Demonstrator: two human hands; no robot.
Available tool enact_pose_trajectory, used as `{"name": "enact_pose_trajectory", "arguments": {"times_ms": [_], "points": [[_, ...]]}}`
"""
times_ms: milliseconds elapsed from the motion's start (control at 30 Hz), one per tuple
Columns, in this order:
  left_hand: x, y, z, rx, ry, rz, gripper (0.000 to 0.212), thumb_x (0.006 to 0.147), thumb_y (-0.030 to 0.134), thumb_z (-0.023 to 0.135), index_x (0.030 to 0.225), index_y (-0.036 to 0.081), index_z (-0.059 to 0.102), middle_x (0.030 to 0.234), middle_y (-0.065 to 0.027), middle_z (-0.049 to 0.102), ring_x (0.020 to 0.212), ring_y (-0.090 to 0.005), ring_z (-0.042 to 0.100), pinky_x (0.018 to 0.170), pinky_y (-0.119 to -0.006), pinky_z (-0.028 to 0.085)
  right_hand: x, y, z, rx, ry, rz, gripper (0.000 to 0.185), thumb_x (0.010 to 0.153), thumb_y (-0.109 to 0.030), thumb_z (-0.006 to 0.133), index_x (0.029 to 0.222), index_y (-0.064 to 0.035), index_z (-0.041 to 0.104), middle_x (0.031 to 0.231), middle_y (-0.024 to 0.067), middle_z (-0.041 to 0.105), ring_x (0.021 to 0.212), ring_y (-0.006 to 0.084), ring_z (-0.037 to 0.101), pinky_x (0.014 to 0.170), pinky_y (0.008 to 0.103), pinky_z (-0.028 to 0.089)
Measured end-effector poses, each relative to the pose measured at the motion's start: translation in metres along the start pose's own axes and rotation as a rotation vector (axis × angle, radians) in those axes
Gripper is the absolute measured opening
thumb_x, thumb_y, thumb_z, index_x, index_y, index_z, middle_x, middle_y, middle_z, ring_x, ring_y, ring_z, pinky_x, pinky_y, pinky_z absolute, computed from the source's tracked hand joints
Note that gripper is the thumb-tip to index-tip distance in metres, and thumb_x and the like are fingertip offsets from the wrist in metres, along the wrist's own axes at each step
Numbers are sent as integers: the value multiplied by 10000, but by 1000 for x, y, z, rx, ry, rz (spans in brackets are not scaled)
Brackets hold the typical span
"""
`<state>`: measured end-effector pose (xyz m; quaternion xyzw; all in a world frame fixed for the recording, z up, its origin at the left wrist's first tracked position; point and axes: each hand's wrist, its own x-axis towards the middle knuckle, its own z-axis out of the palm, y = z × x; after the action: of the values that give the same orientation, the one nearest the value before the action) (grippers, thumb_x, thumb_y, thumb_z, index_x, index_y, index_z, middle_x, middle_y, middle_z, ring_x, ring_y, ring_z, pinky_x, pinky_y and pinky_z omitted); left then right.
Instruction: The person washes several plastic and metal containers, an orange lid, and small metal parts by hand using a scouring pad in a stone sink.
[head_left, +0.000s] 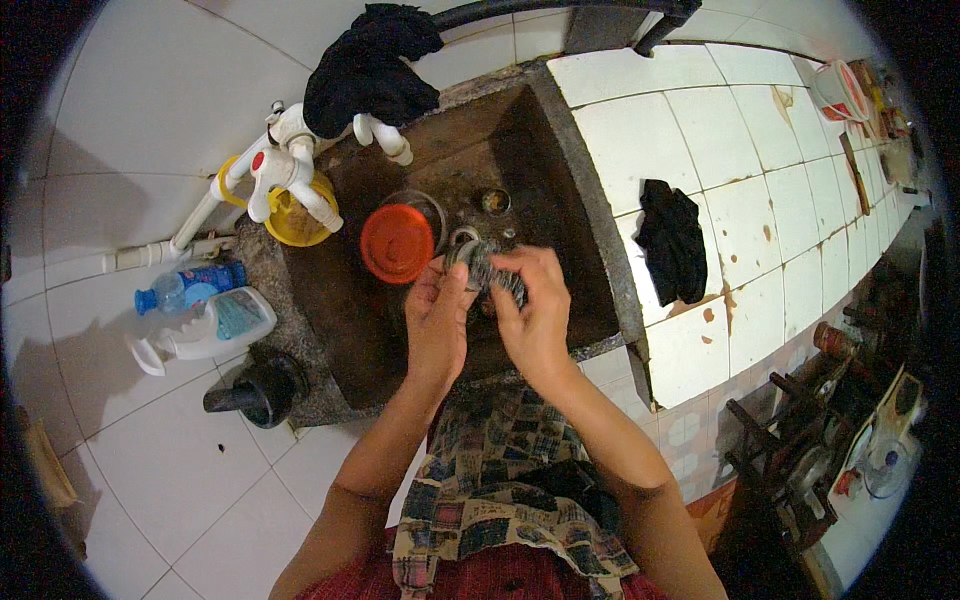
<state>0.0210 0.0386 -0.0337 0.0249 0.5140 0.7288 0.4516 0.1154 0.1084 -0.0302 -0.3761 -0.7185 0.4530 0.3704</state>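
Over the dark stone sink (345, 330), both hands are close together. My left hand (439, 322) grips a small round metal piece (466, 264), perhaps a cup or lid, with the thumb on top. Pressed against it is a dark, glinting scouring pad (510, 280), pinched in my right hand (538, 315) and blurred. Just left of my fingers, an orange-red round lid (397, 244) partly covers a round vessel (431, 206). A small metal bowl (496, 201) lies farther back on the sink floor, and a ring-shaped piece (465, 236) shows just beyond my fingers.
White taps (274, 172) jut over the sink's left side, above a yellow tub (300, 217). A plastic bottle (195, 289), a white spray bottle (217, 324) and a black mortar (262, 394) stand left. Black cloths lie on the tiled counter (673, 244) and hang over the taps (371, 75).
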Motion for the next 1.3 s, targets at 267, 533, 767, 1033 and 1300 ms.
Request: {"name": "enact_pose_trajectory", "arguments": {"times_ms": [267,533,767,1033,1300], "points": [[0,10,3,89,31,-43,95,931,147,564,986,78,529,880,20,561,792,-56,540,729,-206,448,-4,-3,-1,-22,-80,-60,247,687,49,631,925,-5,592,951,177,563,913,363,526,802,411,431],[0,14,-2,57,66,-141,78,937,146,551,964,79,524,934,0,569,832,-70,553,754,-222,475,-6,2,-6,-23,-147,-79,303,656,34,653,949,-37,624,999,149,582,961,347,524,858,416,432],[-2,11,8,20,22,-59,81,937,154,551,957,80,526,967,-13,589,886,-92,577,794,-236,484,16,4,-20,100,57,76,327,683,53,642,1001,-23,631,996,149,592,962,304,568,839,352,458],[-1,4,9,0,26,-52,78,928,156,574,950,96,530,846,17,556,740,-52,543,695,-219,474,11,7,-11,-13,-24,62,323,631,60,649,939,-34,634,935,156,591,923,358,527,811,427,442],[-3,5,8,25,48,-74,115,929,166,571,958,63,530,958,-30,599,878,-109,580,803,-257,476,9,8,-12,-54,-18,-21,335,616,46,663,936,-39,618,961,146,590,920,356,520,820,425,438]]}}
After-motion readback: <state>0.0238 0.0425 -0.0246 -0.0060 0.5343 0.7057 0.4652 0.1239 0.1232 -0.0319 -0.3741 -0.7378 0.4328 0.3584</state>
